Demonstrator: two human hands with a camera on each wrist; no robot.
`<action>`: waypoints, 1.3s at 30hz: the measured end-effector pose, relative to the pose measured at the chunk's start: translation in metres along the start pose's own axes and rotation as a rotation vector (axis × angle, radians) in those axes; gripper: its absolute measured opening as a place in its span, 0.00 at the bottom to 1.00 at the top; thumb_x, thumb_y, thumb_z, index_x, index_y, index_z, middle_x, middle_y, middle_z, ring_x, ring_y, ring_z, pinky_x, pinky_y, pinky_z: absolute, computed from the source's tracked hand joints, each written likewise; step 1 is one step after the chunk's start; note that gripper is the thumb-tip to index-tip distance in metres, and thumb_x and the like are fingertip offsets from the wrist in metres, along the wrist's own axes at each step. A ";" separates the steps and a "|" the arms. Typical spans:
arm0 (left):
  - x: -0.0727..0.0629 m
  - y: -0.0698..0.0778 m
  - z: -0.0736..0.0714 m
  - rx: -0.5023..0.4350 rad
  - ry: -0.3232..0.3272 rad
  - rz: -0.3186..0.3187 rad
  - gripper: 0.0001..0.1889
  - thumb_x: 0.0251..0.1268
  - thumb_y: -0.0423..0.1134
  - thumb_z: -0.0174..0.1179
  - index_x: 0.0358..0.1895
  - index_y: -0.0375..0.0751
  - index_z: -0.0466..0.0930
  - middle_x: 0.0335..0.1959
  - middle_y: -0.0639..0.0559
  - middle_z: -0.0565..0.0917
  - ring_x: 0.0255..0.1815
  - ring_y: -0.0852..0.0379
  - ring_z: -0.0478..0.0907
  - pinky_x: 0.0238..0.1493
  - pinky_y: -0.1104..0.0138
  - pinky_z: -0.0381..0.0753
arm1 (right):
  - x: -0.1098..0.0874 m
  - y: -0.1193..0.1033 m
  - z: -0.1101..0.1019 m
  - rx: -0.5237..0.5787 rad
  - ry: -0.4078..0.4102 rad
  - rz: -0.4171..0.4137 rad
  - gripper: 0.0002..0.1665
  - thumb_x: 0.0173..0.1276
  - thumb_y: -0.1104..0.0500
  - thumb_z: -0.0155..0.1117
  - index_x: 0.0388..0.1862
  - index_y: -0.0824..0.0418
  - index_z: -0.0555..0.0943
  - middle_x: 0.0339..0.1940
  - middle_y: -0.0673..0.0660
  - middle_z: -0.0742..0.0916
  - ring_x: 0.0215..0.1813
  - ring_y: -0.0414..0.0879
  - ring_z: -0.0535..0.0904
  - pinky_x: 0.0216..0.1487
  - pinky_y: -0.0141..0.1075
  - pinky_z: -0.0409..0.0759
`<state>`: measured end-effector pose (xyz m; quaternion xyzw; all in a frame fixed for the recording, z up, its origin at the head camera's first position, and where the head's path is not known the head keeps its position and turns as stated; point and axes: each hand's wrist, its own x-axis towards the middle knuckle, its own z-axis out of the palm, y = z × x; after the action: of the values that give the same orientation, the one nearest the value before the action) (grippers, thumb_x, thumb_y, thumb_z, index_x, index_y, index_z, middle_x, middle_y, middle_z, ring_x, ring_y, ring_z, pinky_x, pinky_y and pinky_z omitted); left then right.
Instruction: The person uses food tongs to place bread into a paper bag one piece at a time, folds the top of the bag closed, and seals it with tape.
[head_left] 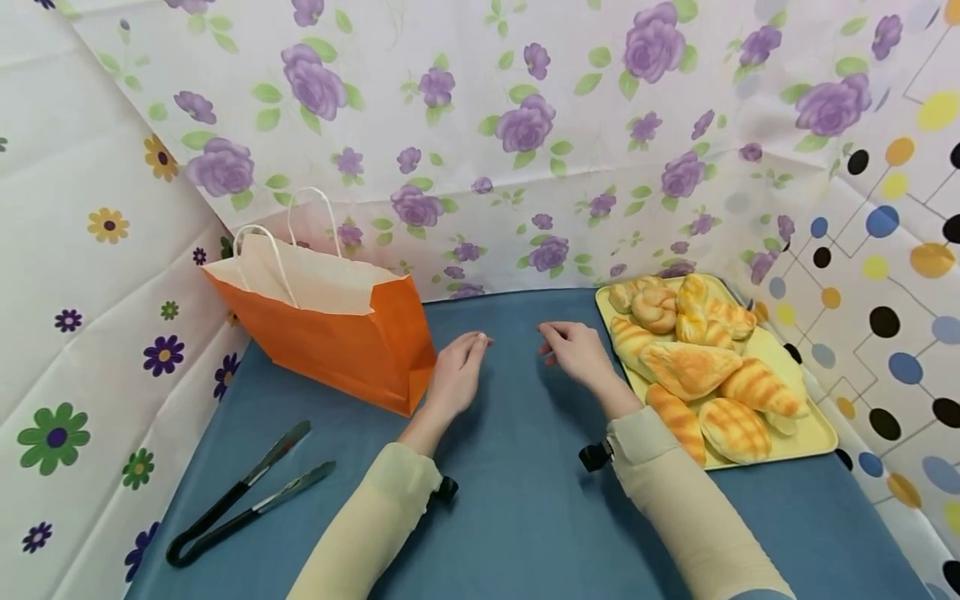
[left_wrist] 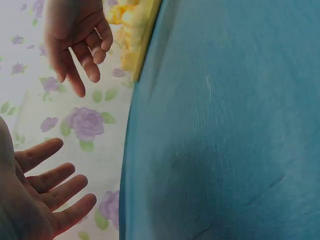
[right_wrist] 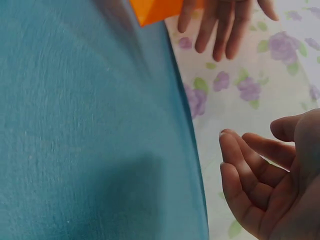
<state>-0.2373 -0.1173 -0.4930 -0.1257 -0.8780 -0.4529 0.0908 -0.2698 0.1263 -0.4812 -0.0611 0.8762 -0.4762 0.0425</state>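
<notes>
My left hand (head_left: 456,371) hovers over the middle of the table, just right of an orange paper bag (head_left: 330,346) with white handles. Nothing is in it; in the left wrist view its fingers (left_wrist: 62,177) are spread and loosely extended. Across from it, my right hand (head_left: 577,354) hangs over the table with palm facing inward and fingers loosely bent, holding nothing. The yellow tray (head_left: 813,433) of bread lies to its right. On it are a braided roll (head_left: 654,305), a triangular pastry (head_left: 690,369) and several other breads.
Black-handled metal tongs (head_left: 247,492) lie spread apart on the blue tablecloth (head_left: 510,517) at the front left. A flowered curtain (head_left: 480,150) stands behind the table, with a daisy-patterned cloth (head_left: 90,358) on the left and a dotted one (head_left: 885,275) on the right.
</notes>
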 end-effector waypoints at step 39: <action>-0.038 -0.002 -0.034 -0.343 0.093 0.079 0.23 0.91 0.38 0.42 0.54 0.30 0.89 0.39 0.36 0.89 0.38 0.35 0.89 0.50 0.37 0.84 | -0.020 -0.040 0.011 0.204 -0.012 -0.056 0.25 0.87 0.49 0.57 0.74 0.57 0.81 0.42 0.62 0.92 0.38 0.54 0.90 0.50 0.55 0.87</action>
<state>-0.2002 -0.1514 -0.4849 -0.1526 -0.7770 -0.5975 0.1263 -0.2458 0.0981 -0.4533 -0.0839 0.8209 -0.5634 0.0406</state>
